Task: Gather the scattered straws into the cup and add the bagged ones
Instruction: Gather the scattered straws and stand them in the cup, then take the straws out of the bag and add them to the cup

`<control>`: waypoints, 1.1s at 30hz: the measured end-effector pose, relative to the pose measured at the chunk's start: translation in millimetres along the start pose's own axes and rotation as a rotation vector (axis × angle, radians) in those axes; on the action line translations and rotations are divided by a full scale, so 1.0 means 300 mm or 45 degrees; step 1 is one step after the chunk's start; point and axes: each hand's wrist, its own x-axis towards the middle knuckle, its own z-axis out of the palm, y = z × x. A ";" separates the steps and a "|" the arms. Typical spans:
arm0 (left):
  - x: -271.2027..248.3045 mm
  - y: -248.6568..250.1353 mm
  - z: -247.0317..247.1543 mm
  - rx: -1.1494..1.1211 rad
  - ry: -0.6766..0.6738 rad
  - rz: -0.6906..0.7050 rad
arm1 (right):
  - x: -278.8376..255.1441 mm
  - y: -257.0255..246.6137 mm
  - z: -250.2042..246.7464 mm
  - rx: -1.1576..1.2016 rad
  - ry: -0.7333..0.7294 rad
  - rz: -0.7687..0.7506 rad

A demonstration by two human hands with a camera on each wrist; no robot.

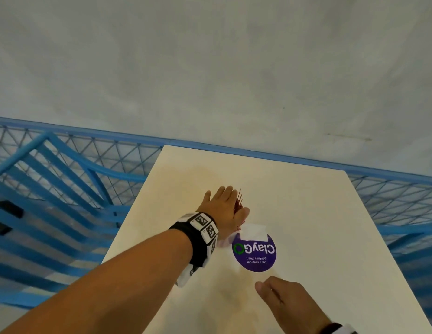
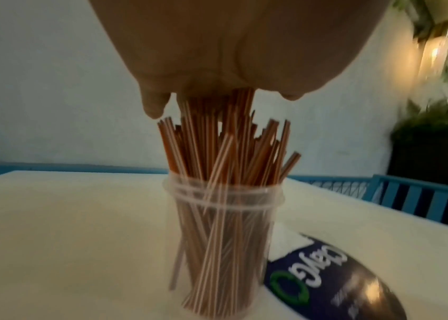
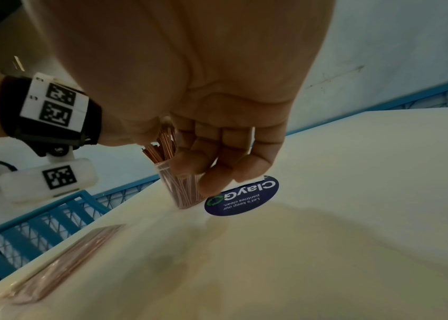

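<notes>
A clear plastic cup [image 2: 275,196] stands on the cream table [image 1: 306,213], packed with thin orange straws [image 2: 225,149] that stick out above its rim. My left hand [image 1: 219,201] lies flat over the straw tops, fingers straight, palm pressing on the tallest ones. In the head view only a few straw tips [image 1: 239,201] show past the hand. My right hand [image 1: 275,292] hovers low over the table nearer to me, fingers loosely curled with nothing in them. A flat clear bag of orange straws [image 3: 61,266] lies near the table's left edge.
A round purple sticker [image 1: 254,254] with a white patch [image 1: 253,231] on its far edge lies just right of the cup. Blue slatted chairs [image 1: 53,189] and a blue mesh rail [image 1: 391,196] surround the table. A grey wall rises behind.
</notes>
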 end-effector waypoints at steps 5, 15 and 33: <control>0.001 0.003 0.016 0.120 0.009 -0.030 | -0.005 0.040 -0.007 -0.021 -0.012 -0.052; -0.094 -0.033 -0.110 -0.209 0.372 -0.094 | -0.008 0.068 -0.028 -0.041 -0.063 -0.127; -0.345 -0.268 0.274 -0.179 -0.024 -1.101 | 0.055 -0.126 0.147 -0.113 -0.210 -0.136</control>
